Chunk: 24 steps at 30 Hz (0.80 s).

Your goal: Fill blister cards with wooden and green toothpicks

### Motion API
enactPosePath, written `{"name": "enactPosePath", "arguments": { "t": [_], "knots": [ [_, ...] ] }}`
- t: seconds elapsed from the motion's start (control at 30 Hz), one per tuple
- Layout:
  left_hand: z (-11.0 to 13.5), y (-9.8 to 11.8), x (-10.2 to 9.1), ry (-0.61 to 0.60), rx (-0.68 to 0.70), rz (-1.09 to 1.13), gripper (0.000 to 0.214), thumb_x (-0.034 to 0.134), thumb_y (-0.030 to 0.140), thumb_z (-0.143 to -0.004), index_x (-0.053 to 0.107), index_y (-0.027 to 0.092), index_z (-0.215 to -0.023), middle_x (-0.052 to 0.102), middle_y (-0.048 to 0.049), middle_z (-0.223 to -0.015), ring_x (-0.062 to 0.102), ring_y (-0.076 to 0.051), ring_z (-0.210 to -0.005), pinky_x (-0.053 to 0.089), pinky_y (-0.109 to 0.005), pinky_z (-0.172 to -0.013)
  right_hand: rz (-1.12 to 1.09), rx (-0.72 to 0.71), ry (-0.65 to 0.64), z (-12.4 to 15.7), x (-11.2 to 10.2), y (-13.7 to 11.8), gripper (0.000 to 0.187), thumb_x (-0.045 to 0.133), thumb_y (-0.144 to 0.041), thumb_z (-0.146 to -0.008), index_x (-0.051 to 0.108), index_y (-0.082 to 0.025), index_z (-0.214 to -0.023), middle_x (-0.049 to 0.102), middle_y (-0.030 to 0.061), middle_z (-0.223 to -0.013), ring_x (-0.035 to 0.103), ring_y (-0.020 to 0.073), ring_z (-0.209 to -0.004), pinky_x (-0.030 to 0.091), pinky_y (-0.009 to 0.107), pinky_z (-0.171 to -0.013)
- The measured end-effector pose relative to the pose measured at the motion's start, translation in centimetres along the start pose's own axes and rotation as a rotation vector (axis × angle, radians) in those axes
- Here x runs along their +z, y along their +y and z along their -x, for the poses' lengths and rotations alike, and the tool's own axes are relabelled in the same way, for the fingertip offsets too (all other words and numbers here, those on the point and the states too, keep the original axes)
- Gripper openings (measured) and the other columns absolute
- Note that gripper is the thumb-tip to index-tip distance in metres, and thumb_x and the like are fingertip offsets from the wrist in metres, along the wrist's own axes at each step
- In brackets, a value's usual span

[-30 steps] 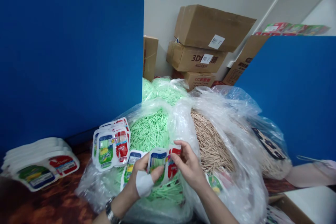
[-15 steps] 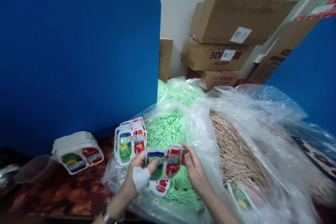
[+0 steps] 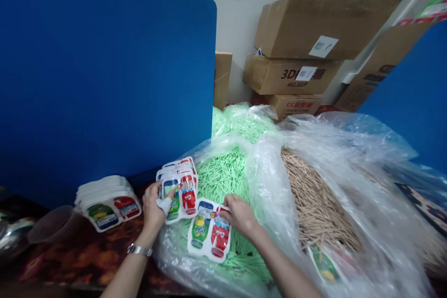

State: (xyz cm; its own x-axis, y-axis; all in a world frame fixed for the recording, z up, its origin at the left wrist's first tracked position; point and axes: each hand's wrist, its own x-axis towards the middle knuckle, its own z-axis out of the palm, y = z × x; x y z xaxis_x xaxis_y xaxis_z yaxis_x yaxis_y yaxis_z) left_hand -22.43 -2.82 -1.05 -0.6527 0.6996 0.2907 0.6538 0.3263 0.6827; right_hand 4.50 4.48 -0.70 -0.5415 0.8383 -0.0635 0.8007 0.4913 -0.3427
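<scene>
Fingers of the right hand are closed on the far right corner of the near pack, the thumb being laid over its front. By this pack, marked with a green and a red bottle shape, the green sticks are partly covered. Slightly farther and to the left, the left edge of the upper pack is gripped by the left hand, its thumb pressed across the green half; this pack is set against the top of the pile of filled packs.

Half a second earlier, a pack was held between both hands above the near pack, which was mostly hidden; now the near pack is uncovered and the hands are parted, the left having been carried leftward to the pile.

The left forearm is extended from the near left, with a watch worn at the wrist and a white wrap at the thumb's base. The right forearm is slanted in from the near right, the back of the hand turned up.

Left of the pile, stacked cards are set on the worktop. Brown sticks are heaped to the right in clear plastic. Farther off, cardboard boxes are stacked against the wall.
</scene>
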Motion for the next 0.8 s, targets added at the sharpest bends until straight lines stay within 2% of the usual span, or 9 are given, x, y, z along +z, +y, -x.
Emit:
{"name": "enactPosePath", "arguments": {
  "t": [0.13, 0.3, 0.4, 0.47, 0.57, 0.67, 0.7, 0.73, 0.8],
  "knots": [
    [0.1, -0.1, 0.2, -0.012, -0.007, -0.081, 0.064, 0.057, 0.050, -0.075, 0.054, 0.008, -0.124, 0.057, -0.0215, -0.120, 0.052, -0.038, -0.114, 0.039, -0.049, -0.099, -0.020, -0.020, 0.019, 0.0, 0.3, 0.9, 0.008, 0.055, -0.026, -0.089, 0.059, -0.019, -0.091, 0.067, 0.0044, -0.090, 0.062, 0.0177, -0.086, 0.042, 0.024, -0.072],
    [0.1, -0.4, -0.1, -0.045, 0.000, -0.128, 0.061, 0.055, 0.049, -0.078, 0.054, 0.009, -0.124, 0.058, -0.0202, -0.120, 0.055, -0.036, -0.111, 0.043, -0.047, -0.095, 0.012, -0.003, 0.056, 0.4, 0.0, 1.2, 0.020, 0.045, -0.021, -0.095, 0.056, -0.018, -0.111, 0.070, 0.0084, -0.092, 0.066, 0.0196, -0.084, 0.042, 0.025, -0.070],
    [0.0, -0.7, -0.1, -0.062, 0.016, -0.143, 0.061, 0.055, 0.047, -0.078, 0.054, 0.008, -0.124, 0.059, -0.0211, -0.119, 0.056, -0.037, -0.110, 0.044, -0.047, -0.094, 0.051, 0.021, 0.067, 0.9, -0.8, 0.9, 0.019, 0.042, -0.023, -0.096, 0.060, -0.019, -0.099, 0.070, 0.0086, -0.083, 0.066, 0.0219, -0.078, 0.041, 0.027, -0.064],
    [0.0, -0.6, -0.3, -0.080, 0.033, -0.146, 0.061, 0.054, 0.045, -0.079, 0.053, 0.006, -0.126, 0.059, -0.0218, -0.120, 0.056, -0.037, -0.111, 0.043, -0.047, -0.096, 0.072, 0.018, 0.105, 1.4, -1.5, 0.7, 0.020, 0.041, -0.024, -0.096, 0.060, -0.020, -0.090, 0.069, 0.0092, -0.086, 0.065, 0.0232, -0.082, 0.041, 0.027, -0.066],
    [0.7, 0.8, -1.1, -0.009, 0.067, -0.168, 0.064, 0.054, 0.045, -0.080, 0.050, 0.005, -0.130, 0.051, -0.0233, -0.131, 0.048, -0.038, -0.121, 0.038, -0.049, -0.103, 0.041, -0.015, 0.179, 2.2, -2.4, 0.9, 0.020, 0.041, -0.027, -0.096, 0.055, -0.020, -0.085, 0.066, 0.0086, -0.088, 0.063, 0.0225, -0.081, 0.041, 0.028, -0.065],
    [2.8, 3.6, -1.9, 0.112, 0.159, -0.085, 0.066, 0.055, 0.042, -0.082, 0.042, 0.010, -0.138, 0.039, -0.0201, -0.144, 0.038, -0.037, -0.132, 0.030, -0.048, -0.109, -0.133, -0.031, 0.200, 3.2, -3.5, 1.3, 0.024, 0.038, -0.033, -0.097, 0.048, -0.021, -0.079, 0.062, 0.0030, -0.072, 0.058, 0.0184, -0.062, 0.037, 0.027, -0.057],
    [3.7, 4.7, -2.0, 0.075, 0.198, 0.006, 0.065, 0.056, 0.041, -0.082, 0.041, 0.013, -0.138, 0.041, -0.0177, -0.144, 0.040, -0.035, -0.131, 0.031, -0.046, -0.110, -0.211, -0.030, 0.209, 3.6, -4.0, 1.4, 0.024, 0.037, -0.034, -0.097, 0.046, -0.022, -0.078, 0.059, 0.0010, -0.067, 0.056, 0.0173, -0.058, 0.036, 0.027, -0.056],
    [4.8, 5.8, -2.0, -0.028, 0.228, 0.099, 0.063, 0.058, 0.039, -0.082, 0.042, 0.014, -0.138, 0.047, -0.0163, -0.140, 0.046, -0.033, -0.128, 0.034, -0.045, -0.109, -0.292, -0.030, 0.218, 4.0, -4.6, 1.4, 0.025, 0.037, -0.035, -0.097, 0.045, -0.022, -0.078, 0.056, -0.0006, -0.065, 0.054, 0.0164, -0.056, 0.035, 0.027, -0.056],
    [6.8, 7.7, -1.5, -0.346, 0.260, 0.230, 0.073, 0.064, 0.034, -0.078, 0.036, 0.016, -0.142, 0.045, -0.0160, -0.144, 0.044, -0.033, -0.131, 0.035, -0.047, -0.108, -0.466, -0.049, 0.203, 4.8, -5.8, 1.0, 0.024, 0.036, -0.038, -0.097, 0.043, -0.023, -0.079, 0.051, -0.0027, -0.063, 0.050, 0.0150, -0.055, 0.034, 0.026, -0.055]
  ]
}}
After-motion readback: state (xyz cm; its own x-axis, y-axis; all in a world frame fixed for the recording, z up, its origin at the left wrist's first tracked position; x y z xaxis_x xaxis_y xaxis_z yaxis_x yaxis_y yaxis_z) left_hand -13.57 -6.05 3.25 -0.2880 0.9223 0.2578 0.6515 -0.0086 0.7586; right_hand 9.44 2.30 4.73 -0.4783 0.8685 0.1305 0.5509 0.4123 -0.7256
